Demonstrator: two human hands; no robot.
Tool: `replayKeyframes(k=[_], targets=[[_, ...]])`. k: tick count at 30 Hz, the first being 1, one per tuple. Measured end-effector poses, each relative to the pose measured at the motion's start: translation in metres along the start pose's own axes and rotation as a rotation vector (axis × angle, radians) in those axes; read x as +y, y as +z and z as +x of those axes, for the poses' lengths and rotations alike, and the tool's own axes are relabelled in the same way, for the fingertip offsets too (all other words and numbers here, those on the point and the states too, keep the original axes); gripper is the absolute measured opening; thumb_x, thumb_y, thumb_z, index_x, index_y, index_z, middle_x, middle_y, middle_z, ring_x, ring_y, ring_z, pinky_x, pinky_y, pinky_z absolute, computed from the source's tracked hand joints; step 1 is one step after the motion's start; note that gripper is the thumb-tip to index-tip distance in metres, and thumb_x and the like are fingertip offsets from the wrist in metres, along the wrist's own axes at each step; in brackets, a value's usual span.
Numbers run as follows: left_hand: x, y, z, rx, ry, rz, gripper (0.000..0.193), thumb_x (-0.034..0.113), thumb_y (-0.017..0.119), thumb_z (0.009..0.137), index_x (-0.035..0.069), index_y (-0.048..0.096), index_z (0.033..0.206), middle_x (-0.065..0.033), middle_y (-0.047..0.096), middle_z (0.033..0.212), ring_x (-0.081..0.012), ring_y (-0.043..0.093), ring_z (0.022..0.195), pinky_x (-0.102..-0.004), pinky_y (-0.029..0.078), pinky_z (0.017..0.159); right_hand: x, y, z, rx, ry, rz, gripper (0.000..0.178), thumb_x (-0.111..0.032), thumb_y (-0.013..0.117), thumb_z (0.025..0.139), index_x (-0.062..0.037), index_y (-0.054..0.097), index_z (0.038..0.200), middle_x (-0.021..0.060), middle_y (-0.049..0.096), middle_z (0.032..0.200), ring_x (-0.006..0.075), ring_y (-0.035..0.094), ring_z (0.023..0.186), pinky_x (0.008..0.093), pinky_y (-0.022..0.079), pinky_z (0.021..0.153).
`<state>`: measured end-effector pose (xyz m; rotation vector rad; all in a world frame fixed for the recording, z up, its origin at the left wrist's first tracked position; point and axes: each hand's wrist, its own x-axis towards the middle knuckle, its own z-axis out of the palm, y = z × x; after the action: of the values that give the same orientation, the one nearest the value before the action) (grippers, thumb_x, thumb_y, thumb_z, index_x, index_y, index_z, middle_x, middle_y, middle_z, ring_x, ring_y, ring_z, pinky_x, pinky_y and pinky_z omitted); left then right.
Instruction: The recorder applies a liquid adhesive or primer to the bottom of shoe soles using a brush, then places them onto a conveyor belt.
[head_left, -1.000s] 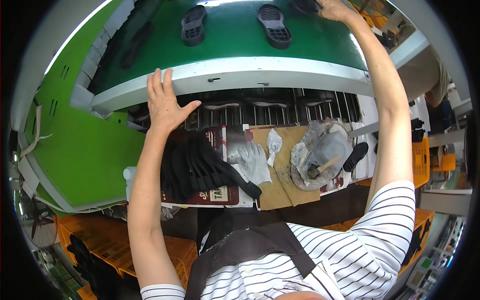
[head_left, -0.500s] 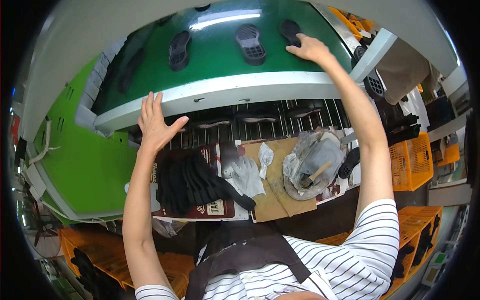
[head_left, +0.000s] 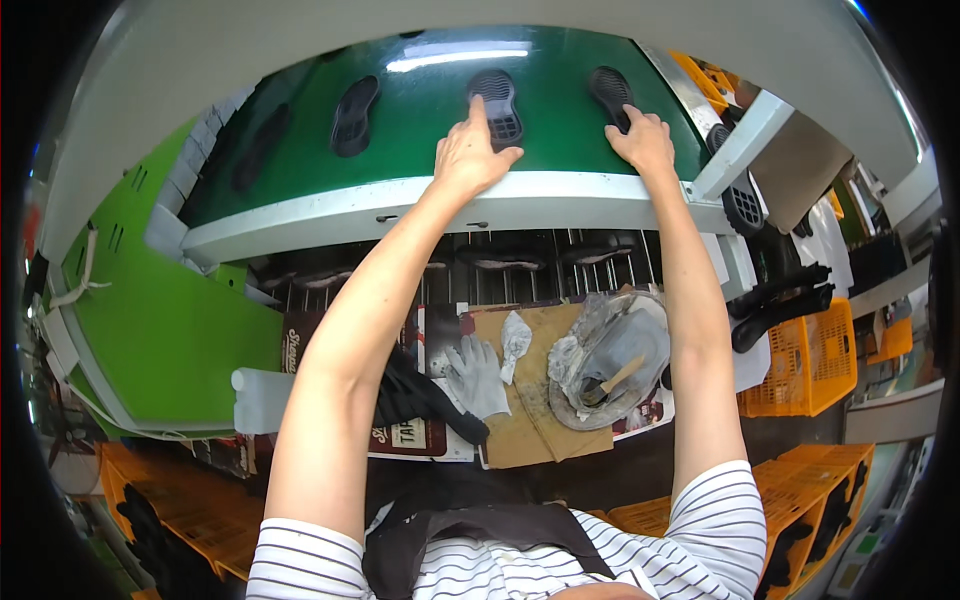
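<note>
Dark shoe soles lie spaced apart on a green belt surface (head_left: pixel 420 130) behind a pale rail. My left hand (head_left: pixel 468 158) reaches over the rail to the middle sole (head_left: pixel 494 90). Its index finger lies stretched on that sole's tread, with the thumb out to the side. At the near end of the right sole (head_left: pixel 608 88), my right hand (head_left: pixel 645 143) has its thumb and fingers closed about the edge. Another sole (head_left: pixel 355 115) rests farther left, untouched.
The white rail (head_left: pixel 560 190) crosses under both wrists, above a rod rack. Nearer stand a grey glove (head_left: pixel 477 378), black pieces (head_left: pixel 430 400), cardboard (head_left: pixel 530 430) and a plastic-lined bowl holding a brush (head_left: pixel 622 375). Orange crates (head_left: pixel 800 370) flank me; a green cabinet (head_left: pixel 170 340) stands left.
My left hand has left the rail and come up and right onto the middle sole. The right sole has shifted rightward with my right hand at it. The view has shifted slightly.
</note>
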<state>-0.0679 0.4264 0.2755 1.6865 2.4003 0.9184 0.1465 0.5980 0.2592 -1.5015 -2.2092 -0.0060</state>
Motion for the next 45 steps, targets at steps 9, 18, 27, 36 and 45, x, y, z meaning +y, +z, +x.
replayKeyframes(k=[9,18,27,36,45], targets=[[-0.012,0.006,0.009,0.045,-0.086,-0.068,0.108,0.041,0.081,0.065,0.000,0.022,0.146,-0.0227,0.059,0.118,-0.0322,0.055,0.114,-0.0392,0.045,0.093,-0.002,-0.001,-0.001,0.022,-0.036,0.058,0.065,-0.050,0.066,0.077,-0.0134,0.055,0.130,0.0198,0.056,0.125,0.0379,0.051,0.117,0.0457,0.043,0.098],[-0.005,-0.001,-0.007,0.140,0.067,-0.281,0.108,0.015,0.082,0.064,0.003,0.016,0.148,-0.0183,0.049,0.126,-0.0346,0.047,0.118,-0.0398,0.040,0.102,0.015,0.013,0.005,0.081,-0.199,0.053,0.061,-0.044,0.067,0.079,-0.0112,0.056,0.129,0.0215,0.049,0.130,0.0378,0.051,0.117,0.0439,0.043,0.098],[-0.007,-0.002,-0.008,0.122,0.127,-0.294,0.107,0.007,0.079,0.068,0.016,0.013,0.151,-0.0161,0.050,0.125,-0.0333,0.051,0.113,-0.0413,0.043,0.100,0.012,0.012,0.004,0.065,-0.217,0.067,0.060,-0.045,0.067,0.080,-0.0083,0.058,0.126,0.0212,0.049,0.130,0.0365,0.052,0.117,0.0409,0.044,0.097],[-0.007,-0.008,-0.008,0.100,0.098,-0.363,0.108,0.004,0.080,0.066,0.018,0.015,0.152,-0.0169,0.048,0.134,-0.0331,0.052,0.119,-0.0387,0.043,0.101,0.004,0.007,0.001,0.060,-0.212,0.079,0.061,-0.045,0.068,0.078,-0.0070,0.058,0.125,0.0210,0.049,0.130,0.0357,0.051,0.118,0.0410,0.043,0.098],[-0.025,0.007,0.008,0.044,-0.107,-0.236,0.107,0.022,0.076,0.074,-0.004,0.004,0.148,-0.0321,0.050,0.127,-0.0384,0.051,0.120,-0.0393,0.041,0.101,0.017,0.011,0.005,0.117,-0.335,0.197,0.059,-0.034,0.069,0.075,-0.0008,0.059,0.123,0.0256,0.056,0.123,0.0388,0.055,0.114,0.0407,0.043,0.098]])
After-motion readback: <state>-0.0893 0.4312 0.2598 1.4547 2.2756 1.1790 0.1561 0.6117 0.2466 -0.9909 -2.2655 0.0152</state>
